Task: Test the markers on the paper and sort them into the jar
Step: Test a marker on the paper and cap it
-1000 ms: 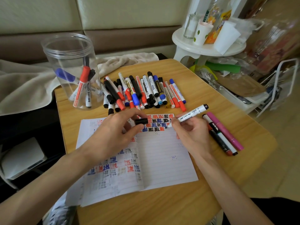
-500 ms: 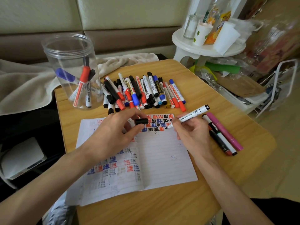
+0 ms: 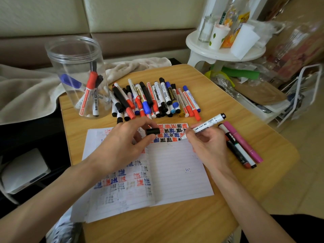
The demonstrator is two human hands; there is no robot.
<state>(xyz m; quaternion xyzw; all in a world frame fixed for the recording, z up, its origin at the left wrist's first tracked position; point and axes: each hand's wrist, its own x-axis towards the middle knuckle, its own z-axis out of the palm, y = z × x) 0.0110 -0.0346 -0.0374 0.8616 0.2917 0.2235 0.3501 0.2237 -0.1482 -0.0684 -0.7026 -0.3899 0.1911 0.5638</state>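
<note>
Light wooden surface (image 3: 219, 95), rounded corners, and it's busy. At the far left corner a clear plastic jar (image 3: 75, 55) stands upright, lid off, with a few markers leaning inside. Just right of it lies a loose pile of markers (image 3: 154, 100) with red, blue and black caps, side by side and partly stacked. Toward the near side an open lined notebook (image 3: 175, 172) lies flat, with red, blue and black test marks on both pages. Right of the notebook, three lie together on bare wood: a pink marker (image 3: 243, 142) outermost, a white-barrelled marker (image 3: 242, 152) touching it, and a dark marker (image 3: 235, 152) alongside.
</note>
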